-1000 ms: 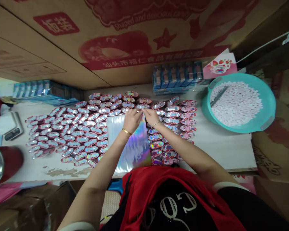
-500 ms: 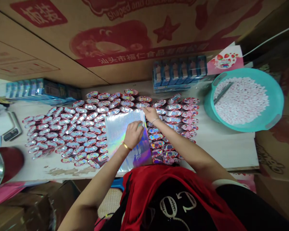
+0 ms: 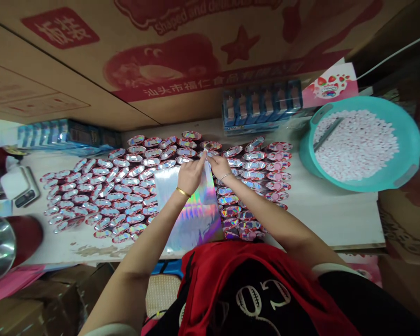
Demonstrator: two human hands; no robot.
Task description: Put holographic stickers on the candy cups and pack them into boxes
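Observation:
A shiny holographic silver sheet (image 3: pixel 192 228) lies flat in front of me, over part of the rows of pouches. At its upper right corner both hands meet. My right hand (image 3: pixel 219 168) pinches that corner between thumb and fingers. My left hand (image 3: pixel 189 177) rests over the sheet's top edge, its index finger stretched toward the same corner and its other fingers curled in. Whether something small is between its fingertips is hidden. Around the sheet stand many red and silver foil pouches (image 3: pixel 120 196), bottoms up, packed in rows.
At the right stands a turquoise tub (image 3: pixel 306 158) full of small white-pink pieces, with a grey scoop or bar (image 3: pixel 328 133) in it. Blue boxed packs (image 3: pixel 262 107) line the back before large cartons (image 3: pixel 196 60). A scale (image 3: pixel 19 184) and a metal bowl (image 3: pixel 0 247) are at left.
My left hand has moved up from the middle right of the sheet to its upper right corner, beside the right hand. The right hand stays at the corner. The view has shifted slightly.

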